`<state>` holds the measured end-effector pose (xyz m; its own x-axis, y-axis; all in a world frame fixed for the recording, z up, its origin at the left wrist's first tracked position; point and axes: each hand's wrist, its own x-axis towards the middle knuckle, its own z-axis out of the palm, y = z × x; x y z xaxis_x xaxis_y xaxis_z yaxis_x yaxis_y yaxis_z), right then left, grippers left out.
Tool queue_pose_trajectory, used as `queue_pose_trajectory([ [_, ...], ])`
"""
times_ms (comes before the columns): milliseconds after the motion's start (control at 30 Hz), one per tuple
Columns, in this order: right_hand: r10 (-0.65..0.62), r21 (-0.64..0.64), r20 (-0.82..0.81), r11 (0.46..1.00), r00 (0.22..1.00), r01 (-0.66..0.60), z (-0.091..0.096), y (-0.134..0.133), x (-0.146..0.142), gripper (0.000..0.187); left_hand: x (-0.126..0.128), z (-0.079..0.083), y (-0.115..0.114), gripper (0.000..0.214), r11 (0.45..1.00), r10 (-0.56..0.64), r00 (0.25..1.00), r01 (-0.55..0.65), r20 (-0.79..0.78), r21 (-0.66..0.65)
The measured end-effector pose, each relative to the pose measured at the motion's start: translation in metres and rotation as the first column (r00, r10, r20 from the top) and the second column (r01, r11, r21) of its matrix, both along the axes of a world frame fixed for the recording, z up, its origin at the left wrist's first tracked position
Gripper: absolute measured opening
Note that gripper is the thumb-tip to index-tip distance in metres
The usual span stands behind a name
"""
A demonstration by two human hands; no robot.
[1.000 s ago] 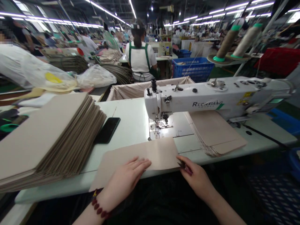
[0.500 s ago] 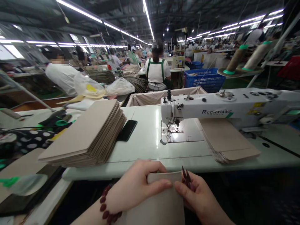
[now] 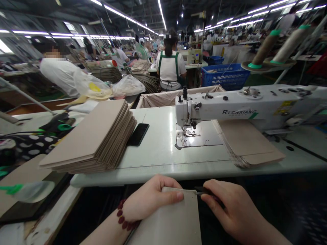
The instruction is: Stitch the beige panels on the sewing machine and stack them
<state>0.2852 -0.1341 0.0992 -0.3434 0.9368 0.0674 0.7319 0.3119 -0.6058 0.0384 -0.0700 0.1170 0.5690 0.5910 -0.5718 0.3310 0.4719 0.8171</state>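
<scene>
A long white sewing table (image 3: 155, 153) fills the middle of the view, with a white sewing machine (image 3: 217, 105) standing on it and a blue plastic crate (image 3: 226, 77) beyond. Left of the machine lies a tall stack of beige panels (image 3: 87, 139), with a black phone (image 3: 138, 134) just beside it; a smaller stack (image 3: 246, 143) sits under the machine's arm to the right.

A single beige panel (image 3: 170, 221) hangs off the near side of the table edge, in front of the machine and below the table's level. It looks light, thin and fairly stiff, like smooth bonded board with a faint matte grain, so it should hold its flat shape and is best gripped at an edge. The left hand (image 3: 153, 200), wearing a red bead bracelet (image 3: 125, 217), clamps its top edge between thumb and fingers. The right hand (image 3: 227, 207), a little apart, closes around small black snips (image 3: 204, 191), whose tips reach the panel's top right corner.
</scene>
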Motion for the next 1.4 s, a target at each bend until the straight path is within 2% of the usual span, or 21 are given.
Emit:
queue_pose_trajectory([
  [200, 0.047, 0.031, 0.053, 0.998, 0.998, -0.049, 0.000, 0.000, -0.004, 0.020, 0.002, -0.002, 0.000, 0.036, 1.000, -0.023, 1.000, 0.023, 0.005, 0.006],
  [400, 0.056, 0.038, 0.035, 0.998, 0.998, -0.057, -0.002, 0.000, -0.004, 0.020, 0.003, -0.004, 0.000, 0.035, 0.999, -0.044, 0.999, 0.044, -0.008, 0.026],
  [500, 0.026, -0.003, -0.039, 1.000, 0.999, -0.026, -0.004, 0.000, -0.002, 0.022, 0.003, -0.003, 0.001, 0.036, 0.998, -0.057, 0.998, 0.057, -0.006, 0.025],
  [567, -0.050, -0.079, -0.173, 0.996, 0.984, 0.036, -0.007, 0.000, -0.003, 0.026, 0.004, -0.003, 0.002, 0.036, 0.997, -0.066, 0.998, 0.066, -0.003, 0.032],
  [633, -0.149, -0.212, -0.359, 0.974, 0.922, 0.075, -0.012, 0.000, -0.007, 0.027, 0.005, -0.002, 0.001, 0.036, 0.996, -0.073, 0.997, 0.074, -0.015, 0.055],
  [733, -0.252, -0.420, -0.590, 0.907, 0.767, -0.024, -0.020, 0.001, -0.021, 0.027, 0.010, -0.003, 0.001, 0.036, 0.989, -0.084, 0.995, 0.089, -0.047, 0.118],
  [800, -0.316, -0.489, -0.660, 0.869, 0.682, -0.071, -0.023, 0.002, -0.028, 0.028, 0.012, -0.002, 0.002, 0.037, 0.981, -0.092, 0.993, 0.102, -0.068, 0.163],
  [867, -0.410, -0.524, -0.663, 0.851, 0.626, 0.002, -0.023, 0.003, -0.028, 0.030, 0.010, -0.001, 0.003, 0.039, 0.973, -0.098, 0.991, 0.115, -0.095, 0.199],
  [967, -0.547, -0.522, -0.613, 0.822, 0.571, 0.227, -0.021, 0.005, -0.010, 0.033, -0.003, 0.003, 0.008, 0.040, 0.953, -0.107, 0.985, 0.140, -0.133, 0.270],
  [1100, -0.622, -0.456, -0.556, 0.783, 0.552, 0.423, -0.021, 0.005, 0.021, 0.033, -0.030, 0.006, 0.013, 0.040, 0.924, -0.109, 0.976, 0.169, -0.189, 0.342],
  [1200, -0.662, -0.445, -0.544, 0.748, 0.515, 0.492, -0.024, 0.002, 0.034, 0.033, -0.047, 0.005, 0.014, 0.040, 0.946, -0.102, 0.969, 0.164, -0.224, 0.279],
  [1267, -0.680, -0.467, -0.537, 0.732, 0.499, 0.496, -0.026, 0.000, 0.038, 0.034, -0.054, 0.005, 0.015, 0.039, 0.964, -0.104, 0.970, 0.152, -0.218, 0.217],
  [1400, -0.691, -0.483, -0.500, 0.723, 0.522, 0.494, -0.035, -0.004, 0.050, 0.034, -0.061, 0.007, 0.017, 0.038, 0.973, -0.094, 0.980, 0.128, -0.175, 0.192],
])
